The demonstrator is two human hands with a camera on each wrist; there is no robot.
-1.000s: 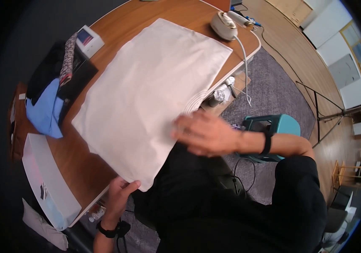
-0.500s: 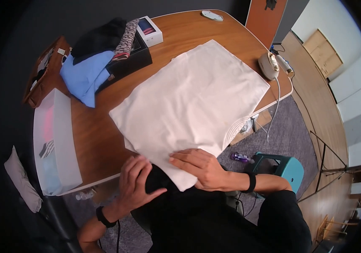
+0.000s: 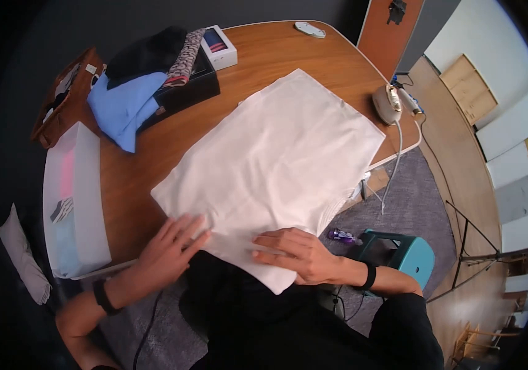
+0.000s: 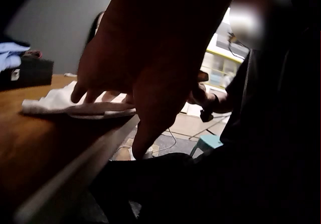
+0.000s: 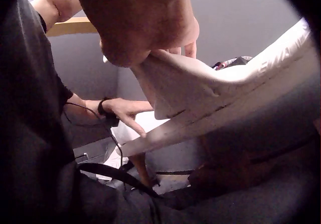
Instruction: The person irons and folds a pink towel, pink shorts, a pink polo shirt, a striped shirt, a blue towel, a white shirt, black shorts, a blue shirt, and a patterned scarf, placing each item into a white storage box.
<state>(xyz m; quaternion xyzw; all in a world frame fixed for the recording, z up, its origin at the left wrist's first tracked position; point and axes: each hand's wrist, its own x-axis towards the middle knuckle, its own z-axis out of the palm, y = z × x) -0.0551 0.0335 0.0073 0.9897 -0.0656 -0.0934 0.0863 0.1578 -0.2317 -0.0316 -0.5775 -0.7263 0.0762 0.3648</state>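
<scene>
Nearest the body, the right hand (image 3: 298, 251) lies flat, fingers straight, on the overhanging corner of the white folded cloth (image 3: 276, 160). The left hand (image 3: 168, 246), fingers spread, presses its near-left edge on the brown wooden table (image 3: 134, 179). Beyond, the cloth spreads across the tabletop.

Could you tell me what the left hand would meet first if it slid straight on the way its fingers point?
Most likely only more of the white cloth that the left hand already touches.

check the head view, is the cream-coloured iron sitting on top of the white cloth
No, the cream-coloured iron stands on the bare wooden table near its right edge, apart from the white cloth.
</scene>
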